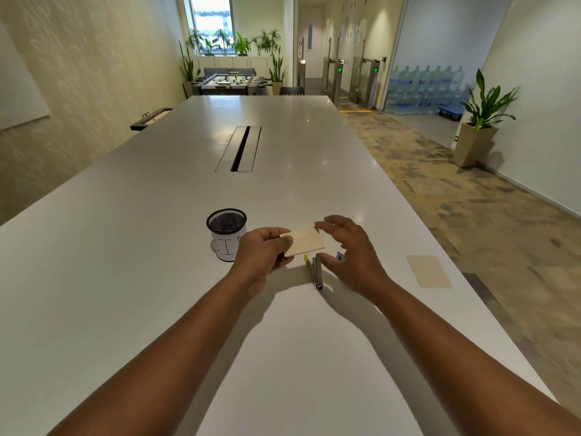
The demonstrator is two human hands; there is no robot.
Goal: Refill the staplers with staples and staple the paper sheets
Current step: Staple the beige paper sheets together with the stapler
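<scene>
Two hands work at the near middle of the worktop (pixel 157 215). At far left stands a mesh cup (pixel 226 236). The left hand (pixel 262 251) is clamped on the left edge of a small paper stack (pixel 304 242), held just above the surface. The stapler (pixel 315 272) lies below the stack, long axis running toward the person. The right hand (pixel 353 250), fingers spread and empty, hovers just right of it and is nearer. A second paper stack (pixel 428 271) lies well apart, far right.
</scene>
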